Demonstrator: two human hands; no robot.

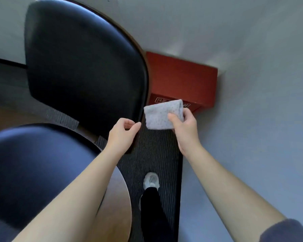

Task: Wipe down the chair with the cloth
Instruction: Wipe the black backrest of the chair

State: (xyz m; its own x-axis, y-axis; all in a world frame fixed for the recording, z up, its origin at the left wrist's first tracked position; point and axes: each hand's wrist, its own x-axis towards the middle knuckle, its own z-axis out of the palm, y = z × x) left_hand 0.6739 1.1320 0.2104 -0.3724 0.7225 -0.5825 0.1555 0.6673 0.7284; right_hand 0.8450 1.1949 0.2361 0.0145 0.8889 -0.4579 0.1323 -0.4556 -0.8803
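The chair has a black padded backrest (80, 67) with a brown wooden rim, and a black padded seat (33, 172) at the lower left. My right hand (184, 130) holds a folded grey cloth (160, 116) just right of the backrest's lower right edge, apart from it. My left hand (122, 135) is at that same lower edge of the backrest, with thumb and fingers curled and slightly apart; I cannot tell if it touches the rim.
A red box (182, 79) stands on the floor against the pale wall (243, 119), right behind the cloth. Dark striped carpet (152, 154) runs between chair and wall. My foot in a white shoe (151, 180) stands on it.
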